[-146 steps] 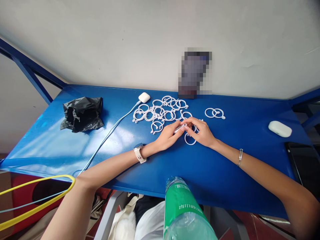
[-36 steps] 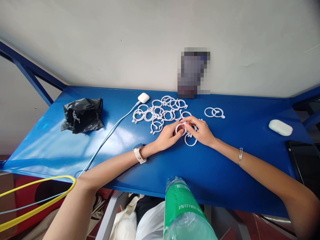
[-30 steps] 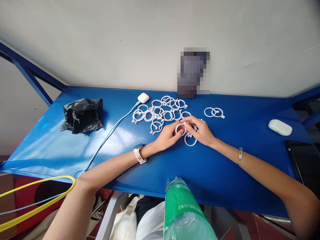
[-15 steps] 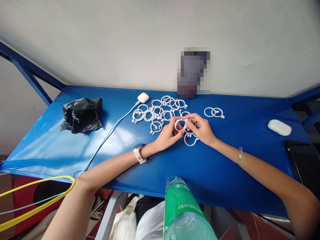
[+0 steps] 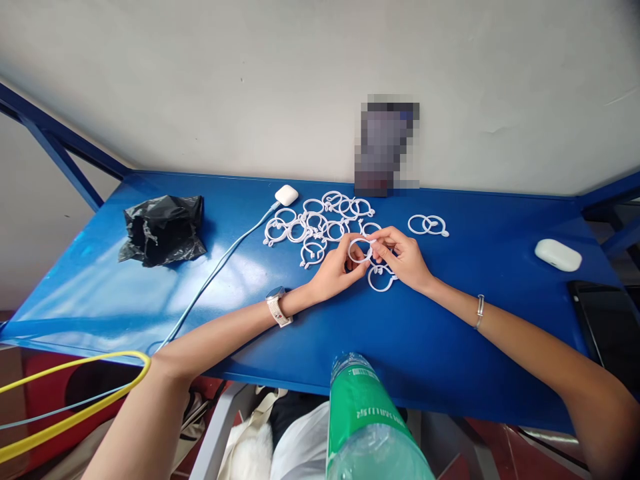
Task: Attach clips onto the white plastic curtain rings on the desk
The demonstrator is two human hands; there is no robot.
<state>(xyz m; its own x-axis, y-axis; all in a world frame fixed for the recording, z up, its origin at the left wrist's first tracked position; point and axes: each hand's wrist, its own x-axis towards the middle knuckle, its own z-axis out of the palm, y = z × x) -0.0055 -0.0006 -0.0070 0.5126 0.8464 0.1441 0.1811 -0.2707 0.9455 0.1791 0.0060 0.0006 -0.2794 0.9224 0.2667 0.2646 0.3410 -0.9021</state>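
A white plastic curtain ring [image 5: 359, 261] with a small eyelet is held up over the table between my two hands. My left hand [image 5: 333, 273] is closed on its left side, with thumb and forefinger around the rim. The fingertips of my right hand [image 5: 407, 261] pinch the same ring at its right, near the eyelet; they hide that part. More white curtain rings [image 5: 316, 233] lie heaped and overlapping behind and left of my hands. Below my right fingers lies another ring [image 5: 381, 291], partly covered. Two overlapping rings [image 5: 427, 233] lie apart to the right.
On the blue table [image 5: 300, 340] are a crumpled black plastic bag [image 5: 165, 230], a white charger [image 5: 287, 195] with a pale cable, a white earbud case [image 5: 559, 255] and a black phone [image 5: 603, 327]. A green-labelled bottle [image 5: 367, 407] stands close in front. A blurred object [image 5: 386, 147] leans on the wall.
The held ring has turned slightly between my fingers, so its opening faces more upward. Both hands stay almost where they were.
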